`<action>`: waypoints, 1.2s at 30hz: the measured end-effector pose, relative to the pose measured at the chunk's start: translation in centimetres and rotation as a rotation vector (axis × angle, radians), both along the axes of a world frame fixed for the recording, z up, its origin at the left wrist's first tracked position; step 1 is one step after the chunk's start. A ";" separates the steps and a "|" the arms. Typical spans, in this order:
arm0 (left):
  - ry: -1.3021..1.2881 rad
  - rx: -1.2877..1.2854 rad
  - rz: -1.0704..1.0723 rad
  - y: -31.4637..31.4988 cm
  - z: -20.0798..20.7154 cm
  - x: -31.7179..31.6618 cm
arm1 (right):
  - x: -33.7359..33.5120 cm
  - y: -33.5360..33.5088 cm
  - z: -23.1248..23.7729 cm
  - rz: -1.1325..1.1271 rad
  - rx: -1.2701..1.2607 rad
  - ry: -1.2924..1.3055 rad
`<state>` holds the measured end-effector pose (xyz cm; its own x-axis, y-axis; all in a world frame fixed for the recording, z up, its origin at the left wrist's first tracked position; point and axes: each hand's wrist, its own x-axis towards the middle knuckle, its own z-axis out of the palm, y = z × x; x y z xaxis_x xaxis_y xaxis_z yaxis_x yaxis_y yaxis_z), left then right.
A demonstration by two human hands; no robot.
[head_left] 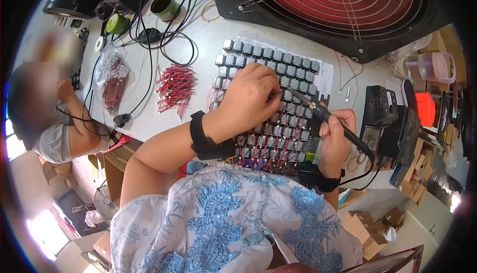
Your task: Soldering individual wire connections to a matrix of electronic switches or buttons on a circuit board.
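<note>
My right hand (337,136) grips a soldering iron (319,110) by its black handle. The iron's metal tip points left and reaches down among rows of small silver box-shaped parts (278,55) on the table. My left hand (251,96) is bent over the middle of these rows, thumb and fingers drawn together close to the iron's tip. What its fingers pinch is hidden from view. Thin red wires (271,141) run over the nearer rows of parts. Both wrists wear black bands.
Left of the rows lie a pile of red wires (176,88) and a clear bag of wires (114,81). Black cables (186,44) and a green tin (165,7) are behind. A large fan (338,9) stands at the back, black holders (380,106) at right. Another person sits at left.
</note>
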<state>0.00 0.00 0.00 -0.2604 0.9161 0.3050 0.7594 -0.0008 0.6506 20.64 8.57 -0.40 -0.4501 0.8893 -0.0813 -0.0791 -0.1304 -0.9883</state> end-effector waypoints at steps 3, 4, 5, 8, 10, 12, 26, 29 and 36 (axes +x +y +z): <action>-0.005 0.025 0.006 0.1 -0.1 0.1 | -0.1 -0.1 0.1 -0.037 -0.004 0.020; 0.002 0.023 0.006 0.1 -0.2 0.1 | -0.1 0.0 0.0 -0.061 -0.005 0.036; 0.010 0.022 0.006 0.1 -0.3 0.1 | -0.1 0.0 -0.1 -0.085 -0.007 0.052; 0.016 0.011 0.008 0.0 -0.2 0.2 | 0.0 0.0 -0.3 -0.077 0.014 0.063; 0.021 0.007 0.013 0.0 -0.3 0.3 | -0.1 0.0 0.0 -0.082 -0.021 0.068; 0.025 0.004 0.016 0.1 -0.3 0.3 | -0.1 0.0 0.2 -0.089 -0.055 0.072; 0.043 -0.033 0.032 -0.6 0.1 0.0 | -0.3 -0.1 -0.7 -0.083 -0.001 0.055; 0.110 0.135 0.054 -0.9 1.8 -1.1 | 0.1 -0.1 -0.6 -0.148 -0.006 -0.002; 0.180 -0.290 0.171 -9.3 5.7 -8.7 | 0.7 0.7 -1.4 -0.093 0.008 0.103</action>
